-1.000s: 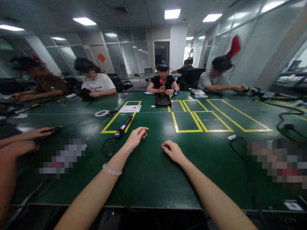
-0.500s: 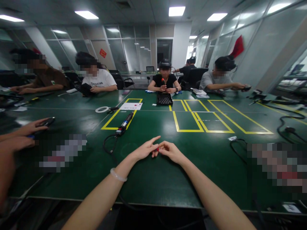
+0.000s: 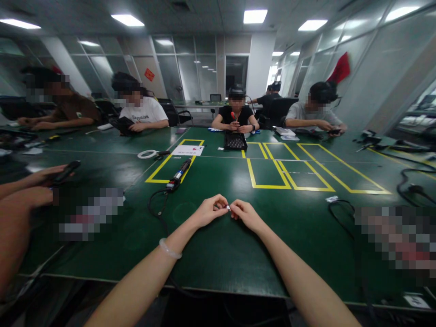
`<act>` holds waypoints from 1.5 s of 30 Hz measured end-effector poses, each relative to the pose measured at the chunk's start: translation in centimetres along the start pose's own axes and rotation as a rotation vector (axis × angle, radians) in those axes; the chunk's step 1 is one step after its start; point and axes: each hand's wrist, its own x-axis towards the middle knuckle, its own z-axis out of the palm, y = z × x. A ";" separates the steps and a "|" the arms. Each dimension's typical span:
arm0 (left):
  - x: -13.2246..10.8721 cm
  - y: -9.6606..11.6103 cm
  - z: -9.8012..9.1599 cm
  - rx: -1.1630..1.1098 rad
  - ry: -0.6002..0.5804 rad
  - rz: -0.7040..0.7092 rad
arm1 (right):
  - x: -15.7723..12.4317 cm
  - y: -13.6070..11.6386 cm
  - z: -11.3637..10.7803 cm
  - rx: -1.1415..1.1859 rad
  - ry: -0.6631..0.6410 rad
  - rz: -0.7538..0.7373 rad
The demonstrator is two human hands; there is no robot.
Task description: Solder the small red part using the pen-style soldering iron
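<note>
My left hand point(image 3: 211, 211) and my right hand point(image 3: 246, 215) meet above the green table point(image 3: 204, 259). Between their fingertips is a tiny piece point(image 3: 228, 207) that looks white with a trace of red. Its kind is too small to make out. The left thumb and index finger are curled in a pinch on it. On the other side, the right fingers are bent and pressed together at the piece, partly hiding it. A pale bracelet point(image 3: 170, 249) circles my left wrist.
An electric screwdriver point(image 3: 180, 173) with a black cable lies beyond my left hand, near a printed sheet point(image 3: 189, 151). Yellow tape point(image 3: 270, 186) marks rectangles on the table. Across it, a person works over a black tray point(image 3: 235, 141). At left, another person's hands hold a dark device point(image 3: 67, 172).
My left index finger, stretched out before, has curled into a pinch. The small piece showed red earlier and now shows mostly white. The whole view has shifted slightly.
</note>
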 end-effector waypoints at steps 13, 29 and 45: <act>-0.2 -0.2 -0.1 0.099 0.010 -0.012 | 0.0 0.5 0.0 0.087 0.004 -0.030; 0.5 -7.2 -18.6 1.084 0.310 -0.625 | -0.2 -0.1 -0.4 0.032 0.023 0.002; -0.9 -4.3 -10.6 0.955 0.277 -0.655 | -0.2 -0.7 -0.2 -0.039 0.061 -0.037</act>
